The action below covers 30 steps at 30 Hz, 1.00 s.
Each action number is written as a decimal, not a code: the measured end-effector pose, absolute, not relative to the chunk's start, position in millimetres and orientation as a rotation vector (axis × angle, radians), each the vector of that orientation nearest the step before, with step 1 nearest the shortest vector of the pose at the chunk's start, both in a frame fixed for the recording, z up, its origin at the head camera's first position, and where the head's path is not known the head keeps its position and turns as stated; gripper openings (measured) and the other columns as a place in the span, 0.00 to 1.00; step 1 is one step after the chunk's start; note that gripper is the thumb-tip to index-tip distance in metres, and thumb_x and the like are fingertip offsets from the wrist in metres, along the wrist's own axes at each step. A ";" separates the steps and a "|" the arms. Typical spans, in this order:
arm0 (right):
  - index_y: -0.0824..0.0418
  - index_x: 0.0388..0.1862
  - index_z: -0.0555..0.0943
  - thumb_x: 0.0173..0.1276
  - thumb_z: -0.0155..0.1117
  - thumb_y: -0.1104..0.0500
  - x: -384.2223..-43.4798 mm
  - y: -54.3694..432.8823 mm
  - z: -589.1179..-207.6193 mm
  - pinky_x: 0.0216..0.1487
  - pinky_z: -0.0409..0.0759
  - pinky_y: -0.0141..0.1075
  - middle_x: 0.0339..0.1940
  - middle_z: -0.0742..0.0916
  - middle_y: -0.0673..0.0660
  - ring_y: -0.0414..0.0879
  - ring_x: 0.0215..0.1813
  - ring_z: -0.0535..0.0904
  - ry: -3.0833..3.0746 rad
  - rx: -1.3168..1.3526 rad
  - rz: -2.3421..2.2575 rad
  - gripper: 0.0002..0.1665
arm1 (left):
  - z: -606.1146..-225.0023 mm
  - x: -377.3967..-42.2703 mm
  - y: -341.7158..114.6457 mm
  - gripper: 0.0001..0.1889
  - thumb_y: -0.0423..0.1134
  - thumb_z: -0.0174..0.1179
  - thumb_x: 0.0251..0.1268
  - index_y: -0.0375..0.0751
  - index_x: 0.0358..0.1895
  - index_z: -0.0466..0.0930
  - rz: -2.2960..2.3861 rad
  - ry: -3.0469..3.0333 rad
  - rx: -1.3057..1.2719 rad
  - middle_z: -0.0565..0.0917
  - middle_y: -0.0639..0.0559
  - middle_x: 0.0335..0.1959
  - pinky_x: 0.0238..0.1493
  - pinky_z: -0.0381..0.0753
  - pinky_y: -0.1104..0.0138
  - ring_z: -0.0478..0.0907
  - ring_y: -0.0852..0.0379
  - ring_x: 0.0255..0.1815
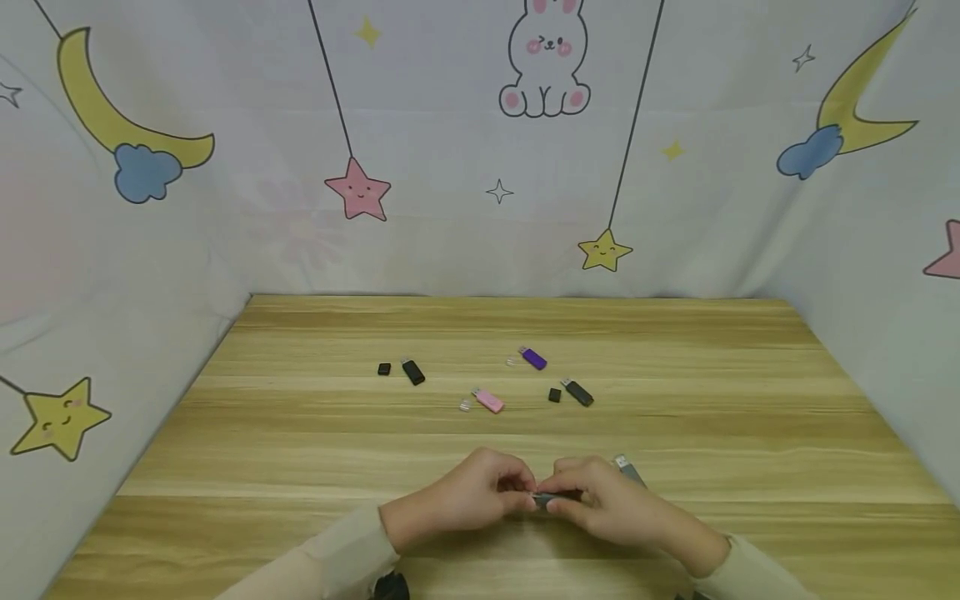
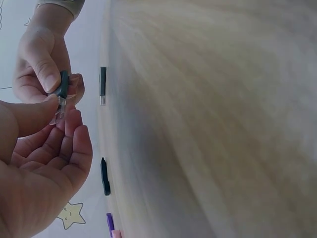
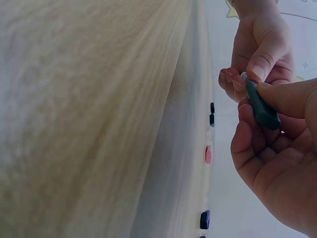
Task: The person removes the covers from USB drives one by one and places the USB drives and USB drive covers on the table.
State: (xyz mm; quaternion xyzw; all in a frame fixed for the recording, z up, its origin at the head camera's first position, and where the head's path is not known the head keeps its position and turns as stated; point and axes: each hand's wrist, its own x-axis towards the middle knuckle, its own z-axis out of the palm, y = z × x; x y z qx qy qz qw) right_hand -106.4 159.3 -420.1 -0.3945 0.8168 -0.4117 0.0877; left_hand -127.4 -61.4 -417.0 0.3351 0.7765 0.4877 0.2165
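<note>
Close above the table's near part, both hands meet at one dark USB stick [image 3: 262, 109]. My right hand [image 1: 611, 502] grips its body between thumb and fingers. With thumb and fingertips, my left hand [image 1: 476, 498] pinches a clear cap [image 2: 59, 114] at the stick's connector end. Whether the cap is fully seated or partly off, I cannot tell. Just behind the right hand lies a grey USB stick [image 1: 628, 470] with its metal plug bare, partly hidden by that hand.
Farther back on the wooden table [image 1: 300, 450] lie a black USB stick [image 1: 413, 372], a pink one [image 1: 490, 401], a purple one [image 1: 534, 358] and a dark grey one [image 1: 578, 392]. Each has a small cap beside its plug. Printed cloth [image 1: 435, 250] walls the table's back and sides.
</note>
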 end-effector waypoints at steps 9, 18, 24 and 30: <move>0.64 0.48 0.84 0.69 0.61 0.60 -106.4 156.2 -417.9 0.31 0.75 0.27 0.30 0.80 0.43 0.28 0.30 0.68 2.442 -1.129 -1.194 0.13 | -419.4 -129.2 -64.4 0.02 0.27 0.64 0.60 0.37 0.33 0.83 1.341 2.160 0.901 0.83 0.52 0.27 0.30 0.74 0.76 0.73 0.69 0.26; 0.65 0.48 0.84 0.70 0.60 0.60 -108.3 154.7 -408.9 0.33 0.77 0.28 0.31 0.81 0.45 0.29 0.31 0.70 2.476 -1.093 -1.148 0.13 | -417.1 -133.0 -68.4 0.01 0.29 0.64 0.61 0.35 0.34 0.83 1.344 2.208 0.869 0.82 0.55 0.27 0.30 0.75 0.75 0.74 0.68 0.26; 0.64 0.47 0.85 0.69 0.61 0.62 -115.0 156.7 -406.4 0.34 0.76 0.28 0.30 0.80 0.44 0.31 0.32 0.71 2.543 -1.060 -1.121 0.11 | -412.5 -136.8 -73.5 0.02 0.32 0.63 0.63 0.36 0.35 0.83 1.319 2.274 0.870 0.82 0.55 0.27 0.30 0.75 0.74 0.74 0.67 0.27; 0.62 0.46 0.85 0.69 0.62 0.60 -122.2 157.2 -403.1 0.36 0.77 0.29 0.33 0.83 0.46 0.32 0.33 0.73 2.572 -0.947 -1.113 0.11 | -406.3 -143.8 -78.8 0.04 0.33 0.62 0.65 0.35 0.38 0.82 1.273 2.344 0.872 0.82 0.54 0.30 0.33 0.76 0.72 0.76 0.64 0.31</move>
